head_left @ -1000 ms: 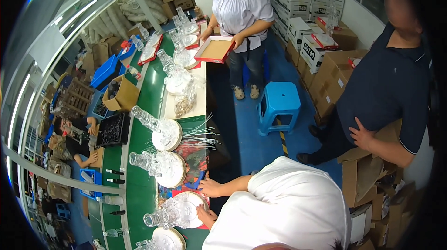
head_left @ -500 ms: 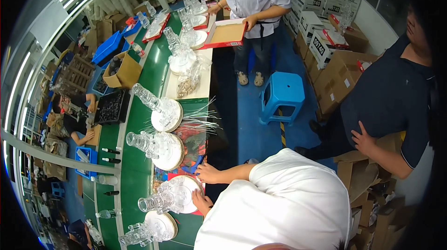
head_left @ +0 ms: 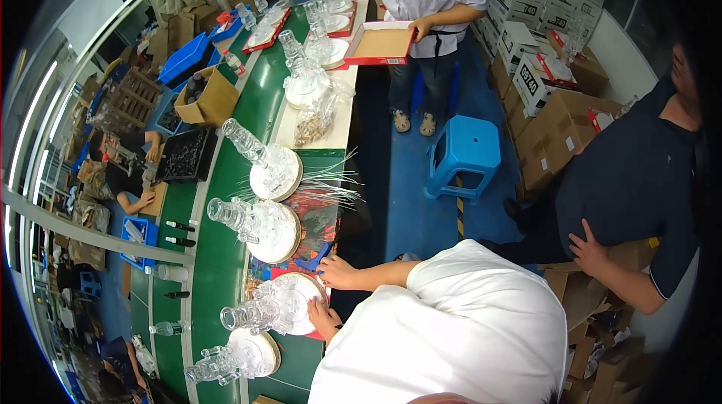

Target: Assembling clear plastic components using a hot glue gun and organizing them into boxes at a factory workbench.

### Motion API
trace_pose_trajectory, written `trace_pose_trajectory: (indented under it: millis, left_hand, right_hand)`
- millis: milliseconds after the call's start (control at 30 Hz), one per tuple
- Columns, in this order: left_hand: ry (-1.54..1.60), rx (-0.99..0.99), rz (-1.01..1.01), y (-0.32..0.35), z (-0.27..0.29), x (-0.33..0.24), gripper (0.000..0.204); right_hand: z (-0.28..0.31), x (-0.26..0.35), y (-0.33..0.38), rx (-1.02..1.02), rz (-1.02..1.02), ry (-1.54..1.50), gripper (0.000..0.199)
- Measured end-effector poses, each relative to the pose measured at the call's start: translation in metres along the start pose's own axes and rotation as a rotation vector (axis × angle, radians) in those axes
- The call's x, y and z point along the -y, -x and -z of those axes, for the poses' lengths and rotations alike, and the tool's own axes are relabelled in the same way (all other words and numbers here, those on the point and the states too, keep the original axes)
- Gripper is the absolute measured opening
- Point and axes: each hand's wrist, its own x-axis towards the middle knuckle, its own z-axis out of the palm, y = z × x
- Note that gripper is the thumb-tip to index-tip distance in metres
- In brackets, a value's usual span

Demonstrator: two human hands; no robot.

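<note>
My left hand (head_left: 323,319), fingers spread, rests on the near rim of a round white base (head_left: 306,323); the base carries a tall clear glass piece (head_left: 252,315) and sits on a red sheet or tray. Just beyond it my right hand (head_left: 338,272) has its fingers curled at the table edge, beside a blue-handled tool (head_left: 313,259). Whether the fingers grip that tool or something smaller I cannot make out. Similar glass pieces on round bases (head_left: 274,232) stand on both sides. My white sleeve hides most of the left forearm.
Thin pale strips (head_left: 331,184) stick out over the table edge. A co-worker holds a red-rimmed box (head_left: 380,43) at the far end; another person in dark clothes (head_left: 620,186) stands at right. A blue stool (head_left: 464,156) is on the floor. Cartons (head_left: 564,129) line the right wall.
The view has shifted slightly. The far co-worker's hand has reached farther along the table to the glass pieces. My hands stay in nearly the same place.
</note>
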Motion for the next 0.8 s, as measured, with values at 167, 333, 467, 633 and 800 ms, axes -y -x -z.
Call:
trace_pose_trajectory:
  millis: [167, 333, 467, 633, 800]
  left_hand:
    - [-0.009, -0.003, 0.006, 0.0003, -0.0005, 0.0000, 0.034]
    - [0.000, -0.018, 0.002, 0.0002, -0.0030, 0.0004, 0.034]
    - [0.000, -0.023, -0.005, 0.0019, -0.0037, 0.0013, 0.033]
    - [0.000, -0.015, -0.006, 0.0016, -0.0026, 0.0005, 0.034]
    - [0.003, 0.007, -0.001, 0.0013, 0.0002, -0.0004, 0.036]
  right_hand:
    - [-0.0003, -0.0007, 0.0002, -0.011, 0.007, 0.002, 0.022]
    - [-0.0002, -0.0021, -0.0004, -0.016, 0.013, -0.001, 0.023]
    - [0.0006, -0.0016, 0.0004, -0.029, 0.024, 0.000, 0.022]
    - [0.0001, -0.0011, -0.0003, -0.019, 0.017, 0.007, 0.021]
    - [-0.0038, -0.0007, 0.0004, -0.020, 0.017, 0.016, 0.019]
